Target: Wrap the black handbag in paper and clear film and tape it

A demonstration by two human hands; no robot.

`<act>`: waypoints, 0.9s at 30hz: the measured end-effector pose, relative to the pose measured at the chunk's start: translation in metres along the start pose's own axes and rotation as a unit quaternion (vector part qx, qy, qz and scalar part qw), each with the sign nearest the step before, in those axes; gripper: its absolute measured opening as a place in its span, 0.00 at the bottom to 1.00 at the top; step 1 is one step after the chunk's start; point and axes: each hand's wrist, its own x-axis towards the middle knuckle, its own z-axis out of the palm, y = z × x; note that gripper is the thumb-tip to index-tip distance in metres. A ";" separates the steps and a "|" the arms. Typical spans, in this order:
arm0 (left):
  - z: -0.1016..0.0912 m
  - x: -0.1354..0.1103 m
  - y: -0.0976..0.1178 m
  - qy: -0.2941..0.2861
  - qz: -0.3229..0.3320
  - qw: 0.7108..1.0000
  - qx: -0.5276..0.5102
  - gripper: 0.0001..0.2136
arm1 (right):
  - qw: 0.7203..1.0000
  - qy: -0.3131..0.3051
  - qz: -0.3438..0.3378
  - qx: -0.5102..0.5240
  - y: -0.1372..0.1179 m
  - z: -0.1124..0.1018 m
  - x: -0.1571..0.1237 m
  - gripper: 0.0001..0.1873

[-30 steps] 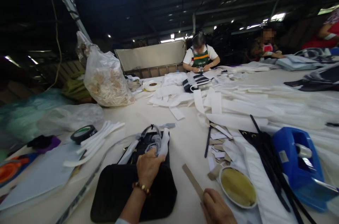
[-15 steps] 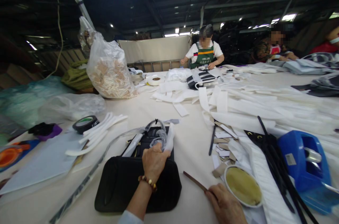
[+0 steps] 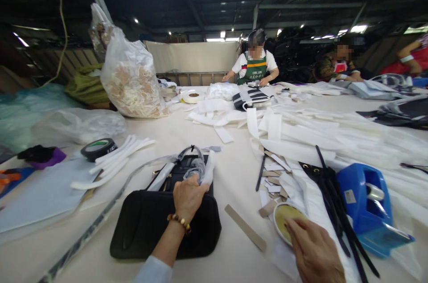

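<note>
A black handbag (image 3: 150, 229) lies flat on the table in front of me. My left hand (image 3: 187, 196) rests on its top edge, fingers closed on the bag's wrapped handle (image 3: 197, 167) in grey and white padding. My right hand (image 3: 312, 252) hovers over a round white dish (image 3: 279, 223) of yellowish paste; its fingers point toward the dish and their tips are hard to see. A flat tan strip (image 3: 245, 227) lies loose on the table between the bag and the dish.
A blue tape dispenser (image 3: 366, 205) stands at the right, beside black straps (image 3: 329, 189). White strips (image 3: 113, 162) and a tape roll (image 3: 98, 148) lie at the left. A plastic bag (image 3: 132, 80) stands further back. Other people work at the table's far side.
My right hand let go of the tan strip, which now lies on the table, and moved right over the paste dish. My left hand stayed on the bag's handle.
</note>
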 end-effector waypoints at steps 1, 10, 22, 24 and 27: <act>0.000 0.000 0.000 0.001 0.000 1.000 0.000 0.08 | 0.999 -0.005 -0.015 0.038 -0.008 0.002 0.004 0.10; 0.002 0.001 -0.001 0.000 0.004 1.000 -0.010 0.09 | 0.990 -0.131 0.029 0.052 -0.068 0.054 0.007 0.07; 0.001 0.000 -0.001 0.001 0.004 1.000 -0.019 0.08 | 0.927 -0.312 0.151 0.143 -0.079 0.037 0.038 0.07; 0.000 0.000 -0.001 0.001 0.002 1.000 -0.020 0.08 | 0.923 -0.321 0.151 0.148 -0.081 0.037 0.035 0.08; 0.000 -0.001 -0.001 0.000 0.001 1.000 -0.024 0.08 | 0.924 -0.297 0.148 0.192 -0.080 0.037 0.029 0.09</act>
